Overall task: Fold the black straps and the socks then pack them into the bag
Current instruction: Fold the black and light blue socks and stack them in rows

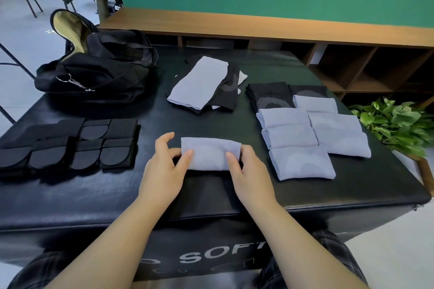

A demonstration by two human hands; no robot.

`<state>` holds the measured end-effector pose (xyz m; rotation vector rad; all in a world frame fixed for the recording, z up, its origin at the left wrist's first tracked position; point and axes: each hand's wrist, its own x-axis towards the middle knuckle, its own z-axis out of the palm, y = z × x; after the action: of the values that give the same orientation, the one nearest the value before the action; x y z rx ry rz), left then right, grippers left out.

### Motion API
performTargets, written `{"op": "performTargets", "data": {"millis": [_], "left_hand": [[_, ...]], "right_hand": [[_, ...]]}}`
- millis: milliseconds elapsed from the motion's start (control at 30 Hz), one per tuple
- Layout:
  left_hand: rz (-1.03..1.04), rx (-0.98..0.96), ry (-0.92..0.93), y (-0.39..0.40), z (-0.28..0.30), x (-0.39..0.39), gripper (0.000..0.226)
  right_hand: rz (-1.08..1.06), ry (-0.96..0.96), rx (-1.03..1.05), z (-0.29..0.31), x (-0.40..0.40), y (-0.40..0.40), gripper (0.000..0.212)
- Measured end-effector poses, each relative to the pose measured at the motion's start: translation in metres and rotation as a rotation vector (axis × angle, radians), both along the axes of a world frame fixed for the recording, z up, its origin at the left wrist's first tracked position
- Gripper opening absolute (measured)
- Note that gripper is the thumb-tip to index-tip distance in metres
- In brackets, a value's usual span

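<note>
- on the black padded table, a left hand and right hand pinch a folded grey sock at opposite ends, likely keeping its fold flat.
- folded socks sit right, folded black straps left.

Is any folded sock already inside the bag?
No: the folded socks lie on the black pad, apart from the bag at far left.

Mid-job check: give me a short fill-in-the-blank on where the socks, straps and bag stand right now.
1. Both hands, left hand and right hand, hold a folded ____ sock.
2. The folded socks lie to the person's ____.
3. The black straps lie in front of the ____.
4. The unfolded pile lies ____ the held sock.

Missing words: grey; right; bag; beyond
</note>
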<state>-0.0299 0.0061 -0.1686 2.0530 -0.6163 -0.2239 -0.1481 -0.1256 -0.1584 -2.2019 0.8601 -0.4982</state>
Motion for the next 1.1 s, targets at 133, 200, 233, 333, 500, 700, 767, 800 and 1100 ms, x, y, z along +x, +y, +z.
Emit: {"op": "performTargets", "data": {"millis": [133,200,233,333,500,700,767,800,1100], "left_hand": [[0.100,0.032,-0.029,-0.008,0.001,0.000,0.052],[0.127,0.052,-0.057,-0.010,0.001,-0.001,0.050],[0.135,0.061,-0.072,-0.011,0.001,-0.001,0.050],[0.152,0.088,-0.115,-0.013,0.001,0.000,0.048],[0.164,0.132,-0.121,-0.017,-0.005,0.006,0.051],[0.133,0.170,-0.146,-0.012,-0.012,0.007,0.045],[0.106,0.145,-0.169,-0.010,-0.009,0.005,0.046],[0.090,0.130,-0.171,-0.008,-0.007,0.004,0.047],[-0.067,-0.103,-0.070,0.004,0.001,-0.009,0.049]], "right_hand": [[-0.077,-0.046,0.045,0.002,0.009,-0.001,0.020],[-0.104,-0.031,0.034,0.003,0.012,-0.002,0.020],[-0.114,-0.018,0.018,0.002,0.013,-0.002,0.020],[-0.129,0.013,-0.037,0.002,0.017,-0.003,0.021],[-0.163,0.014,-0.061,0.001,0.021,-0.004,0.019],[-0.115,0.064,-0.060,0.003,0.017,-0.005,0.040],[-0.097,0.050,-0.025,0.003,0.015,-0.005,0.039],[-0.087,0.042,-0.003,0.003,0.014,-0.005,0.040],[0.026,-0.185,0.090,0.004,-0.003,0.002,0.044]]}}
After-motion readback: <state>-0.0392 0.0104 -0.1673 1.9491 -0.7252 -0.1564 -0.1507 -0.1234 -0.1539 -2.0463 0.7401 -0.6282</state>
